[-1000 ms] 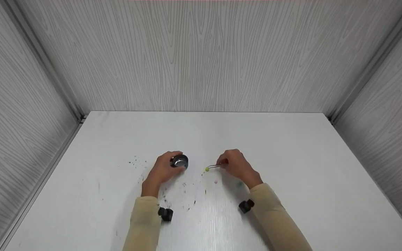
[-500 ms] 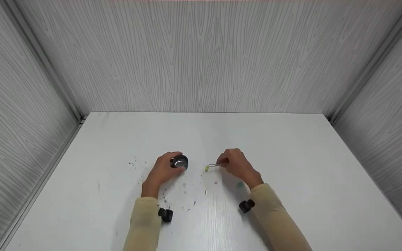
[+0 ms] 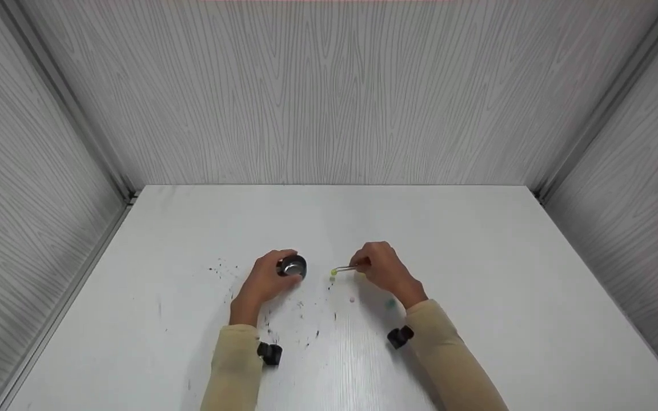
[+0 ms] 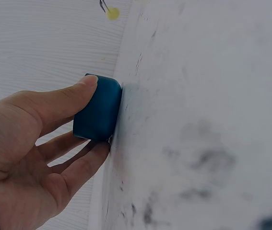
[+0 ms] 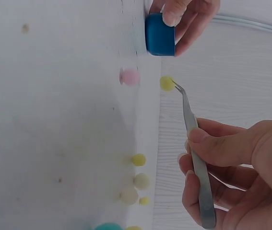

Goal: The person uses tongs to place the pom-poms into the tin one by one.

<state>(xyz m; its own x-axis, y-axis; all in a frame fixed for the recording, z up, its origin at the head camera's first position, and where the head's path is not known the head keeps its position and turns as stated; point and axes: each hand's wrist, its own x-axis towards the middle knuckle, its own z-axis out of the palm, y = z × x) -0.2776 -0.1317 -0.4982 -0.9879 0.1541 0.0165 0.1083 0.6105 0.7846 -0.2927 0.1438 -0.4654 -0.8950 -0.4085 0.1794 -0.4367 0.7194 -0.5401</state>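
Note:
My left hand [image 3: 266,279] grips a small round cup [image 4: 99,109] that stands on the table, thumb on one side and fingers on the other. It looks blue in the wrist views, dark with a shiny inside in the head view. In my right hand [image 3: 383,265], thumb and fingers pinch bent-tip metal tweezers [image 5: 202,184]. Their points hold a small yellow ball [image 5: 166,83], apart from the tabletop, a short way right of the cup. A pink ball [image 5: 130,76] lies on the table near the cup.
Another yellow ball [image 5: 138,159], cream balls [image 5: 141,180] and a teal ball [image 5: 108,226] lie on the white table [image 3: 477,257] by my right hand. Dark specks [image 3: 269,334] mark the tabletop. Grey wood-grain panels [image 3: 329,91] stand behind and at both sides.
The tweezers have moved slightly left and up with the yellow ball, towards the cup. My left hand and the cup have stayed in place.

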